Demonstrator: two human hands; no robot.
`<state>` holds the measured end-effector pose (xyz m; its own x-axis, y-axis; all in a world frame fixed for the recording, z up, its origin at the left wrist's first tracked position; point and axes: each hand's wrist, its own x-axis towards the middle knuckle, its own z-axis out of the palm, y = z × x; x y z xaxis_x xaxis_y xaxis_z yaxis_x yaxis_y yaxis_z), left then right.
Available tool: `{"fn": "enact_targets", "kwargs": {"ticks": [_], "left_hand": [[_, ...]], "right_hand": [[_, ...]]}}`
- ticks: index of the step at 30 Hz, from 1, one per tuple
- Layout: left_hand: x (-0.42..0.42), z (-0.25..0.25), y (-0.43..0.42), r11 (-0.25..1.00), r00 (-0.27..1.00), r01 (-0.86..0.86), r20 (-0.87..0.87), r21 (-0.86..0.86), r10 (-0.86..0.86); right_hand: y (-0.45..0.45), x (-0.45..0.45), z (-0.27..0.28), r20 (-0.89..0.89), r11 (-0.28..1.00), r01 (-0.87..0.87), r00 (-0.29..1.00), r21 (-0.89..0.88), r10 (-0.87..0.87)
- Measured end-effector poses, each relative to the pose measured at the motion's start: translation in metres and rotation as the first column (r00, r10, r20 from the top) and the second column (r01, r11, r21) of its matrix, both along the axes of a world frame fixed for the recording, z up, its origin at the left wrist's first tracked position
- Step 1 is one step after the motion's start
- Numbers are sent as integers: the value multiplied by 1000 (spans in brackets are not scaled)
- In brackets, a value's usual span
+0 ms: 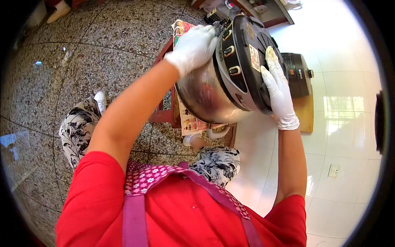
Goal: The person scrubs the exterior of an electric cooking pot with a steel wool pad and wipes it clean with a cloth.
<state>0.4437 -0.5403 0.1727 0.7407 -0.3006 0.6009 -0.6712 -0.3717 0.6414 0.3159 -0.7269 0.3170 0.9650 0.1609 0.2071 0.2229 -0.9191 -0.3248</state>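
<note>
A large round metal appliance [201, 92] with a black base and a row of switches lies tilted on its side over a low red stool [166, 115] covered with printed paper. My left hand [196, 47], in a white glove, is closed at the switch panel's upper edge, around a dark crumpled thing [218, 28] that I cannot make out clearly. My right hand [277, 88], also gloved, lies against the black base [257, 53] with its fingers stretched out, steadying its right side.
Behind the appliance, a black cooker [297, 74] stands by a wooden board [306, 109] along the white tiled wall [345, 144]. Bottles [222, 11] sit near a wooden shelf [267, 18] at the top. Another person's foot [59, 12] shows at the upper left.
</note>
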Motion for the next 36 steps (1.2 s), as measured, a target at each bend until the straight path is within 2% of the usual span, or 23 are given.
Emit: {"fn": "enact_targets", "kwargs": {"ticks": [2,6,8,10,12,13,15,17,18,19,20,22,24,25,26,27,28,29,30,31,33,34,36], "left_hand": [[-51,-14,8,985,985,-105,119,-137,122],[-153,-33,3,998,989,-62,137,28,57],[-178,-46,-6,999,991,1,134,38,-6],[-168,-48,-5,1000,991,18,133,23,-21],[-140,-33,1,992,994,-61,86,-110,70],[-115,-27,7,995,994,-80,71,-57,84],[-63,-27,6,958,980,-132,115,-253,165],[-1,-29,1,957,979,19,199,-291,41],[21,-22,4,962,982,148,153,-229,-114],[49,-24,-7,896,941,324,2,-304,-340],[63,-21,-9,910,911,336,-162,-243,-379],[89,-38,-10,958,948,247,168,147,-270],[67,-46,-4,960,926,276,-255,-52,-280],[70,-74,-3,987,994,89,44,133,-96],[38,-65,9,944,956,214,-145,-250,-255],[1,-50,6,752,933,51,-236,-658,-270],[-17,-62,4,789,963,-84,-253,-609,-93],[-39,-70,5,798,959,-86,-265,-596,-95],[-71,-71,6,849,990,-101,-133,-518,37],[-102,-66,5,884,993,-81,-110,-461,34],[-168,-68,-19,947,945,-117,-327,-300,14],[-197,-67,-27,967,961,-120,-272,-225,56],[-195,-58,-28,973,963,-76,-268,-217,15]], "right_hand": [[3,1,1,-1,1000,-1,1000,-5,1],[-2,4,-1,-24,999,-5,1000,42,6],[-5,5,0,-26,1000,-16,1000,17,16],[-3,4,1,-32,1000,-12,999,8,12],[-1,2,1,-29,1000,-5,1000,13,6],[1,2,1,-33,1000,3,999,31,-2],[4,1,2,-41,1000,7,999,26,-6],[4,1,2,-47,1000,14,999,17,-14],[4,2,2,-38,1000,13,999,0,-13],[5,1,3,-31,1000,12,999,-16,-13],[5,0,3,-31,1000,14,999,-19,-14],[3,0,4,-30,999,1,1000,-36,-2],[3,1,4,-27,999,18,999,-37,-19],[2,1,3,-15,999,5,1000,-37,-6],[2,1,2,-3,999,-8,1000,-34,8],[3,2,2,-6,999,1,1000,-42,-2],[2,2,1,-9,999,-2,1000,-35,2],[1,3,-1,-8,1000,-1,1000,-8,1],[0,4,-1,-1,1000,-3,1000,21,3],[-2,6,-2,-7,1000,0,1000,14,0],[-3,6,-2,-6,1000,-10,1000,22,10],[-4,6,-1,-1,1000,-17,1000,22,17],[-7,7,-2,-2,999,-18,1000,27,18]]}}
